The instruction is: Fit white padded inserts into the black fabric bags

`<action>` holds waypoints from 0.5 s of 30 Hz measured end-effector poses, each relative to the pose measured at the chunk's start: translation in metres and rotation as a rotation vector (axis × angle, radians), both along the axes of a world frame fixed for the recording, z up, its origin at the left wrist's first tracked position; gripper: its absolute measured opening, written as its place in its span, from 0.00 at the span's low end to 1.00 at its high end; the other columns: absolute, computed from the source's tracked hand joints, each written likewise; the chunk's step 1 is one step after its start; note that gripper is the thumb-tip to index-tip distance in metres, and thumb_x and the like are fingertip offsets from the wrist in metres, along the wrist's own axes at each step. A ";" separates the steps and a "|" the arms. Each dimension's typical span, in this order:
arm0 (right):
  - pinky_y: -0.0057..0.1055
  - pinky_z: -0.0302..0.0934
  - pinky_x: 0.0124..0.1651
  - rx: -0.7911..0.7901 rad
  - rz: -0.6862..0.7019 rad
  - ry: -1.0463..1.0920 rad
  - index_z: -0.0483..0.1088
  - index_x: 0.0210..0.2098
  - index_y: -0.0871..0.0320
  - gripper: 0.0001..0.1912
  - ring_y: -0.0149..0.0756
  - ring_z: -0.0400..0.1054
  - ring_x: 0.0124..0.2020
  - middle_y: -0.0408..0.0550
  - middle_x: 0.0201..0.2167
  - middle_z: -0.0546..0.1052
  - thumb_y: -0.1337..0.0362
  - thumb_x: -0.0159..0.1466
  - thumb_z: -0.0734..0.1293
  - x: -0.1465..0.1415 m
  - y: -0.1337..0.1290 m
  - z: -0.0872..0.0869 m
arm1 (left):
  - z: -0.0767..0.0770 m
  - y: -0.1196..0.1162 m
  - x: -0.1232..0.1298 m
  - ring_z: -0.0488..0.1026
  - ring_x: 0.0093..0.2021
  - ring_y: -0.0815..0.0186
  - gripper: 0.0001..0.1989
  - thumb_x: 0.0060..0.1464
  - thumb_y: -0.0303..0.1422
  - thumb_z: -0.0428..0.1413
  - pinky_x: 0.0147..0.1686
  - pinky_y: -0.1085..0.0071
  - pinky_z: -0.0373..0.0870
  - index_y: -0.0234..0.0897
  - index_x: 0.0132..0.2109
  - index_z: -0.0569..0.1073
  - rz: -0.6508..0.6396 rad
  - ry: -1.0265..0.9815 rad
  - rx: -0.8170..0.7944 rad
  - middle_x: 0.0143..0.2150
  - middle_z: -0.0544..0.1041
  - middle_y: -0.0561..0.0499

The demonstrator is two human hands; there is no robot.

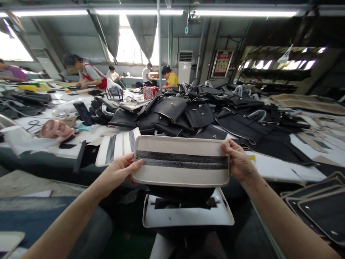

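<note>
Between my hands is a beige rectangular panel (178, 178) with rounded corners and dark grey strips running lengthwise across its middle. My left hand (125, 167) pinches its left end, thumb on the near face. At the upper right corner, my right hand (238, 160) grips the same panel with closed fingers. Below it, over my lap, sits a white-faced piece (188, 217) with pale upturned edges and a dark cutout; its upper part is hidden behind the panel. Just behind my left hand, a white panel with grey strips (118, 144) lies on the table edge.
A large heap of black bag pieces (172, 108) covers the table ahead. A pink fan (55, 128) and scissors (35, 124) lie to the left. Black panels with pale edging (320, 208) are stacked at the right. Several people work farther back, one in a red apron (99, 77).
</note>
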State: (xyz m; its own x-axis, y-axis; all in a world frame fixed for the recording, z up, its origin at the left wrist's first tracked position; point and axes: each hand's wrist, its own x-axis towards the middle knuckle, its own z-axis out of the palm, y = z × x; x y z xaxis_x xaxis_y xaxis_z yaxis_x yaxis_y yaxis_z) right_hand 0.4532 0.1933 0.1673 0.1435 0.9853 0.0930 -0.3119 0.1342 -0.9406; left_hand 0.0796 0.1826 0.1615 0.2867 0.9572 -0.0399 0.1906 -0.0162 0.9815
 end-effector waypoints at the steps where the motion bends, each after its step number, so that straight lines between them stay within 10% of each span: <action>1: 0.20 0.56 0.22 0.002 -0.005 0.007 0.63 0.27 0.55 0.22 0.25 0.57 0.19 0.34 0.20 0.65 0.57 0.46 0.79 0.001 0.001 -0.003 | 0.001 -0.001 0.003 0.70 0.24 0.69 0.22 0.54 0.47 0.59 0.20 0.76 0.71 0.37 0.51 0.72 0.007 -0.003 -0.008 0.33 0.78 0.49; 15: 0.23 0.60 0.22 -0.119 -0.088 0.034 0.64 0.27 0.55 0.21 0.27 0.62 0.19 0.37 0.20 0.69 0.57 0.44 0.79 0.040 -0.006 -0.065 | -0.007 -0.029 0.049 0.71 0.16 0.70 0.28 0.54 0.48 0.60 0.11 0.82 0.63 0.33 0.54 0.68 -0.056 -0.070 -0.198 0.25 0.76 0.52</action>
State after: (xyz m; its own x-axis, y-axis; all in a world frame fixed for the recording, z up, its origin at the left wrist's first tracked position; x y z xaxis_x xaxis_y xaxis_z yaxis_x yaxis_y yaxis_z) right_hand 0.4933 0.1873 0.1020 0.2309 0.9725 -0.0296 -0.3357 0.0511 -0.9406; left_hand 0.1287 0.1534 0.1543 0.3478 0.9152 -0.2037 0.1264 0.1695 0.9774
